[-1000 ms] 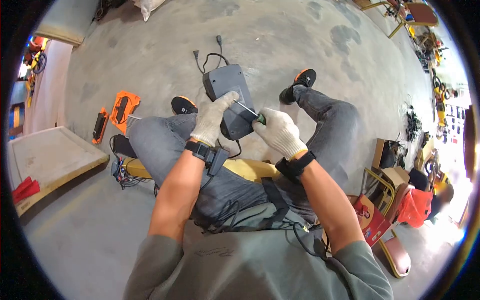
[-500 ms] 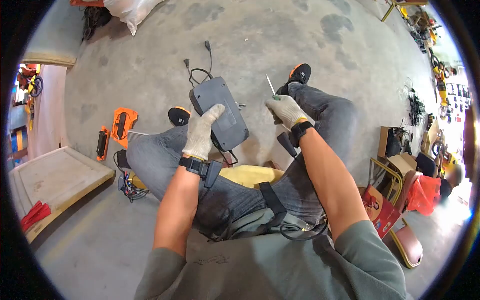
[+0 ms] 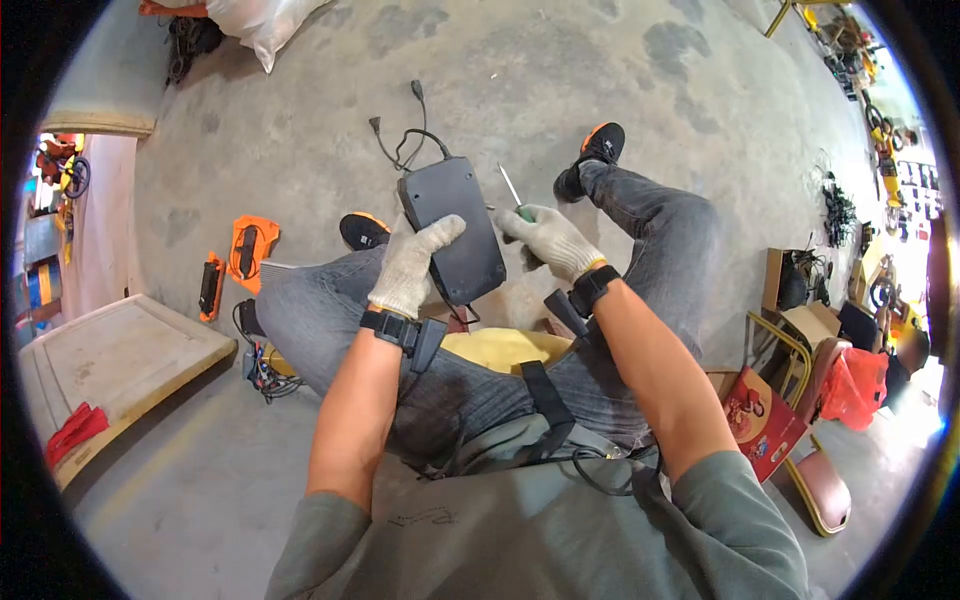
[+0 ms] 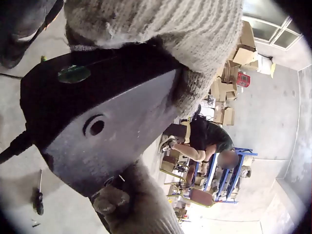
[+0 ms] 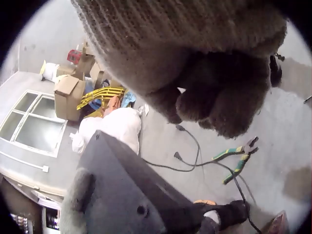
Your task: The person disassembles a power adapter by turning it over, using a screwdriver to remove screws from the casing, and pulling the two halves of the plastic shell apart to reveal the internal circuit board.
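Holding one dark charger box (image 3: 455,225) at the centre of the head view, the gloved left hand (image 3: 410,270) has its grip closed round the casing, thumb laid across the top face and fingers wrapped underneath. The box is in the air above the person's knees, tilted, with its far end toward the top of the frame. In the left wrist view the same box (image 4: 107,112) fills the middle of the frame, one round screw hole (image 4: 96,126) showing on its pale underside, and the glove (image 4: 161,29) is pressed over its upper edge.

Just right of the box, the gloved right hand (image 3: 545,240) has a tight grip on one green-handled screwdriver (image 3: 512,192), all fingers curled round the handle. The shaft points up and slightly left, just beside the box's right edge and apart from it.

Two cables (image 3: 400,140) run from the box's far end toward the upper centre, each ending in a plug on the concrete floor (image 3: 600,70). Two orange cases (image 3: 250,240) lie at the left. One pair of green-handled pliers (image 5: 239,158) lies on the floor at the right of the right wrist view. A second screwdriver (image 4: 38,197) lies at the lower left of the left wrist view.
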Available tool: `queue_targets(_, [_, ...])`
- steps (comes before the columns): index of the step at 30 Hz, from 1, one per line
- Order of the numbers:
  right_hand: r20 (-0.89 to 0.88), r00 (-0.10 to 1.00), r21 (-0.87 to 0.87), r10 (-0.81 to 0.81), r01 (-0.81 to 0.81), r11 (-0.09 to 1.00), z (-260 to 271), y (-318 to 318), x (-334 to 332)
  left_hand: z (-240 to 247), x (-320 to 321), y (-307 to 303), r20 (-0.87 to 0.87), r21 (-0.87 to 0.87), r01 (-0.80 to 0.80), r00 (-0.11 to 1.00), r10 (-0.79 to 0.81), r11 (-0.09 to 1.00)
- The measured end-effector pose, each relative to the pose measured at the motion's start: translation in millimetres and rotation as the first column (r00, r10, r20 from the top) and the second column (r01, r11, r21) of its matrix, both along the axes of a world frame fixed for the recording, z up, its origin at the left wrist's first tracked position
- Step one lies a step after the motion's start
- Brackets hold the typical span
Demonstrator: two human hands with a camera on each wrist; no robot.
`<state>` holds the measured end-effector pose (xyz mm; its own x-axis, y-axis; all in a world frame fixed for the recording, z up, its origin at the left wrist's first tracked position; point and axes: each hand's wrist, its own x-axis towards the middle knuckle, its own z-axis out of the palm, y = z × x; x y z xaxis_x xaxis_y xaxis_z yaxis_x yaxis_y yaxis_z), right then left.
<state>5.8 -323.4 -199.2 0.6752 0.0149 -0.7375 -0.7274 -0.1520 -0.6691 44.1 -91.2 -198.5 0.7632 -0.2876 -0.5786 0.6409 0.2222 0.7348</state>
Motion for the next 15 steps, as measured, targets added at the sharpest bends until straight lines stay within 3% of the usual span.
queue_targets(2, [0.001,1.000,0.057,0.018,-0.018,0.998,5,6,-2,0,-2,1,-0.021,-0.070,0.023,0.999,-0.025,0.997])
queue_targets(4, [0.156,0.984,0.127,-0.084,0.064,0.990,2,10,-3,5,-4,1,-0.018,-0.127,0.018,1.000,-0.020,0.992])
queue_targets(9, [0.135,0.988,0.337,-0.073,0.024,0.941,12,1,3,8,-7,-1,0.001,-0.196,0.021,1.000,-0.021,0.980])
queue_targets(15, [0.175,0.984,0.331,0.033,-0.091,0.939,13,2,4,11,-7,2,-0.037,-0.294,0.156,0.984,-0.174,0.943])
